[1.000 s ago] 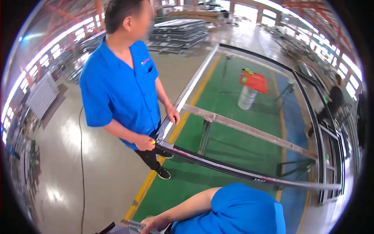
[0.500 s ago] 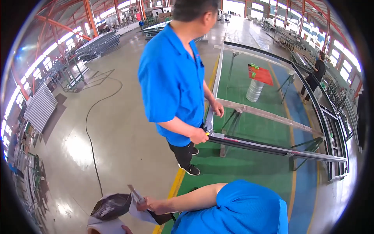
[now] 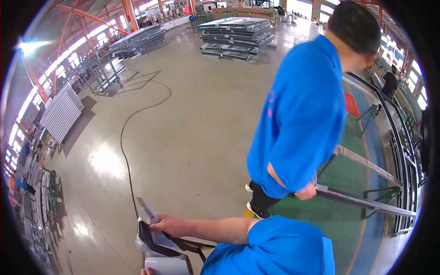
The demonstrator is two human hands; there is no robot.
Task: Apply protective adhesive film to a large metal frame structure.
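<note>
- Swung leftward since half a second ago, the head view now takes in more open floor (image 3: 183,137); the co-worker (image 3: 302,119) is seen from behind, gripping the long metal bar (image 3: 366,201).
- Carrying appears in hand: the right hand (image 3: 167,224) is clenched on a pale, dark-edged part (image 3: 158,238) near the lower edge.
- Left hand (image 3: 147,272): barely shown, fingers cannot be told.
- A firmer two-handed hold is probably needed next.

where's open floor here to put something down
Bare concrete floor lies left of the co-worker, crossed only by a black cable. Crowded: racks along the left edge, stacked frames far back, long frame on stands at right.
</note>
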